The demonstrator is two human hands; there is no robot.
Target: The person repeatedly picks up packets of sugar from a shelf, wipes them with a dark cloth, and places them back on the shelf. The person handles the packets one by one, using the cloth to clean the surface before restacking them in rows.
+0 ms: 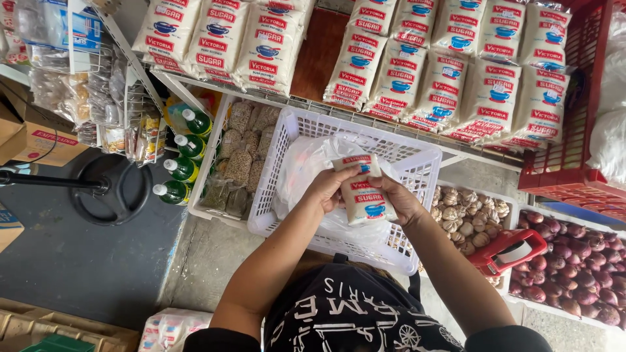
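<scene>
Head view: While the person stands over the white basket, both hands meet on one small white packet with red and blue print.
Left hand: fingers closed on the packet's left edge.
Right hand: fingers wrapped round its right side and lower end.
Packet: held upright in the air, just above the basket's open top and a clear plastic bag lying inside.
Shelf: rows of matching packets lie beyond the basket.
Nearby: green bottles to the left, garlic and red onions to the right.
Step, as I judge it: handling a single packet between basket and shelf.
Next move calls for: a steady two-handed grip and a clear slot among the rows.
</scene>
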